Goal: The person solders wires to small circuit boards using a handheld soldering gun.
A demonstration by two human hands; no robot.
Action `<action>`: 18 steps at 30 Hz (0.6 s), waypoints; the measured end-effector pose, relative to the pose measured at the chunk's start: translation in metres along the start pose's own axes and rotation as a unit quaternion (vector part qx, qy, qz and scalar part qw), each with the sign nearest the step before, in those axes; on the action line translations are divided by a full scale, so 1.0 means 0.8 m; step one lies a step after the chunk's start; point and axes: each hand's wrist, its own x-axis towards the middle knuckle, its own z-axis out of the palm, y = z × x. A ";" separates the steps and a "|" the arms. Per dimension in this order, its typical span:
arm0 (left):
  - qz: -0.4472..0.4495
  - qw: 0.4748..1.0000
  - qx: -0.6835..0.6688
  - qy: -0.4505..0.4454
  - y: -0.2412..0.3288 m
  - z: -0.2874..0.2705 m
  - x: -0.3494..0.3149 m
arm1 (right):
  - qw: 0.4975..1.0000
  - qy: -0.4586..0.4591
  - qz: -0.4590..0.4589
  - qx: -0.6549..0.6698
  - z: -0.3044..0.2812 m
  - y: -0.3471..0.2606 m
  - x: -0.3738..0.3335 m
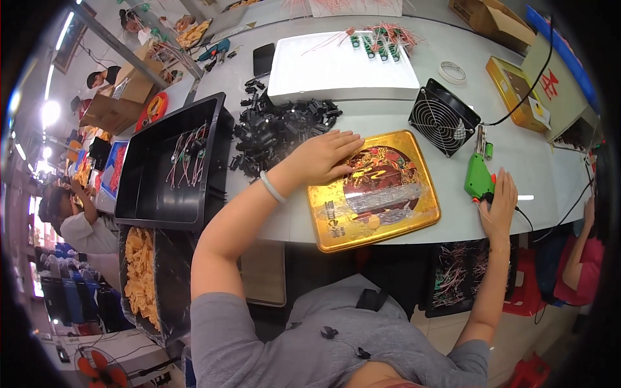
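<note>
A gold rectangular tin (326, 227) with a dark red printed oval and clear tape across it lies at the front edge of the table. My left hand (326, 158) rests flat over its upper left corner, fingers stretched out. To the right of the tin lies a green glue gun (479, 176), its nozzle pointing away from me. My right hand (499, 205) is on the table close against the gun's right side. Its fingers are extended and the thumb is near the gun's orange part; whether it touches is unclear. A small green cylinder (488, 151) lies beside the nozzle.
Black plastic parts (278, 126) are heaped left of the tin. Behind stands a white foam tray (336, 71) with wired green parts. A black fan (445, 118) and a tape roll (452, 72) sit at right. A black bin (162, 194) holds wired pieces.
</note>
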 end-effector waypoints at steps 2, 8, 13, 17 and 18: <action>0.034 0.986 0.117 0.116 0.009 -0.009 -0.009 | 0.995 0.074 0.059 0.005 0.010 -0.021 -0.024; -0.149 0.950 0.216 0.171 0.005 -0.055 -0.041 | 0.977 -0.030 0.083 0.195 -0.032 -0.112 -0.122; -0.177 0.957 0.206 0.105 -0.014 -0.037 -0.054 | 0.939 0.097 -0.131 0.301 -0.086 -0.186 -0.031; -0.184 0.960 0.133 0.164 -0.010 -0.037 -0.054 | 0.927 0.000 -0.249 0.281 -0.064 -0.245 0.086; -0.180 0.961 0.131 0.165 -0.014 -0.034 -0.053 | 0.930 -0.041 -0.264 0.254 -0.050 -0.257 0.114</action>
